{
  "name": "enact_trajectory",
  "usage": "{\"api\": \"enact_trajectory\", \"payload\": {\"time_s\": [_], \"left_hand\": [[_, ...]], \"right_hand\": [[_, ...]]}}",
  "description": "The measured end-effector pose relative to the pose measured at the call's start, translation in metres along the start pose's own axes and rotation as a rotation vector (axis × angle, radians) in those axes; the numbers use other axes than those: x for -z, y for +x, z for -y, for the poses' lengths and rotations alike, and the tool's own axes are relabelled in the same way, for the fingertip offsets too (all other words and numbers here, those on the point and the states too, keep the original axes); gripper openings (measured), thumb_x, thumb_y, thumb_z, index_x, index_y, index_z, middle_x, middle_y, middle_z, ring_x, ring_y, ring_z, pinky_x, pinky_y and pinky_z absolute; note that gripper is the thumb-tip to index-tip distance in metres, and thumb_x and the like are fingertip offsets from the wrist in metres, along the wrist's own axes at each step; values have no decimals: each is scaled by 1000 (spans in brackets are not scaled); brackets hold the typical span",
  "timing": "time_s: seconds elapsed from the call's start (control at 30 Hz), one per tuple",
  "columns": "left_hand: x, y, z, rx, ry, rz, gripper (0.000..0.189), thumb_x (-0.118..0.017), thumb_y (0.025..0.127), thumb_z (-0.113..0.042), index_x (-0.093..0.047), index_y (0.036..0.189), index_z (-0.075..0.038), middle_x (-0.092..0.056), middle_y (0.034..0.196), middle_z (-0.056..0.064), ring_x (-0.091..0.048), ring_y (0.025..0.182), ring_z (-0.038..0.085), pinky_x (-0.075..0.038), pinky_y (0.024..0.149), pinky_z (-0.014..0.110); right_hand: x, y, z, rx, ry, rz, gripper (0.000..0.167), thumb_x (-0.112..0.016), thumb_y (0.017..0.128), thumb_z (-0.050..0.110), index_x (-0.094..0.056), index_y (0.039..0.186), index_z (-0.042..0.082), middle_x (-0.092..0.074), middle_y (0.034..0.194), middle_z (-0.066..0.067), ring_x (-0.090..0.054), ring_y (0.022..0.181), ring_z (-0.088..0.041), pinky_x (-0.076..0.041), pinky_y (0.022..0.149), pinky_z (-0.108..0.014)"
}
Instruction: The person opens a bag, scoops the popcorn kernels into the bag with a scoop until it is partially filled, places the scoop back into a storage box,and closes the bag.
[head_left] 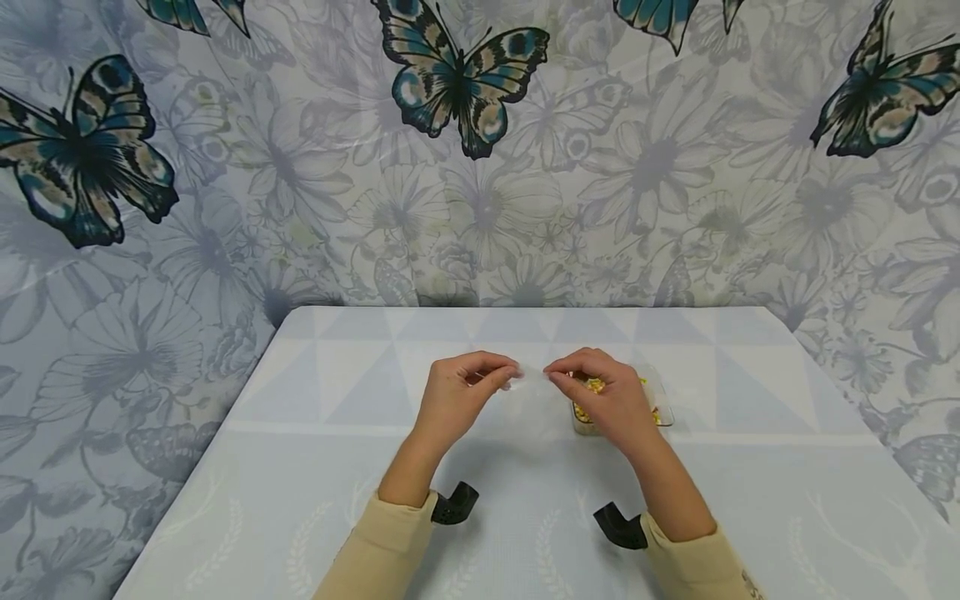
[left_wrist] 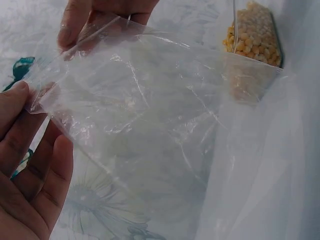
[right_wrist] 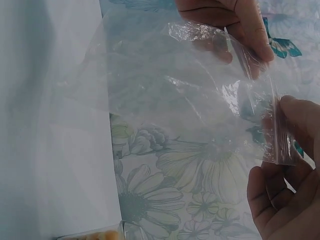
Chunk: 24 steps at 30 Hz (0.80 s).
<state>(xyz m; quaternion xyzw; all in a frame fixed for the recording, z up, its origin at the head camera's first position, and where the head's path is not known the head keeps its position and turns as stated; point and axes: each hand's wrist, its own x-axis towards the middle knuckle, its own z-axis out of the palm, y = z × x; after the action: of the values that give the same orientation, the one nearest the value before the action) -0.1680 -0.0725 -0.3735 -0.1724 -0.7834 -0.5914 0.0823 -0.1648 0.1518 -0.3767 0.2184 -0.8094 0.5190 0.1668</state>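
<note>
A clear zip-lock bag [left_wrist: 145,105] [right_wrist: 200,95] hangs between my two hands over the table, its zip edge uppermost. My left hand [head_left: 459,396] [left_wrist: 32,170] pinches one end of that edge between thumb and fingers. At the other end, my right hand [head_left: 609,398] [right_wrist: 295,200] pinches the edge the same way. The bag is barely visible in the head view. Just behind the right hand stands a clear rectangular container [head_left: 587,428] with yellow corn kernels [left_wrist: 255,42] in it; the hand partly hides it in the head view.
The table [head_left: 337,475] has a pale triangle-and-leaf cover. Its far edge meets a wall covering [head_left: 480,225] printed with butterflies and flowers. Black wrist mounts [head_left: 455,503] project inward from both cream sleeves [head_left: 382,542].
</note>
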Motion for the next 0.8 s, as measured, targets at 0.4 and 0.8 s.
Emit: {"api": "enact_trajectory", "payload": {"time_s": [0.4, 0.8], "left_hand": [[3, 2, 1, 17, 3, -23, 12, -74, 89, -29, -80, 98, -24, -77, 90, -3, -69, 75, 11, -55, 63, 27], [4, 0, -6, 28, -63, -258, 10, -71, 92, -29, -78, 94, -22, -77, 84, -2, -67, 74, 14, -51, 58, 26]], "right_hand": [[-1, 1, 0, -3, -31, -8, 9, -75, 87, 9, -78, 90, 17, -68, 83, 2, -55, 71, -7, -48, 64, -19], [-3, 0, -1, -55, -38, -76, 7, -75, 88, 12, -79, 91, 18, -68, 85, 3, -55, 72, -7, -48, 63, -18]]}}
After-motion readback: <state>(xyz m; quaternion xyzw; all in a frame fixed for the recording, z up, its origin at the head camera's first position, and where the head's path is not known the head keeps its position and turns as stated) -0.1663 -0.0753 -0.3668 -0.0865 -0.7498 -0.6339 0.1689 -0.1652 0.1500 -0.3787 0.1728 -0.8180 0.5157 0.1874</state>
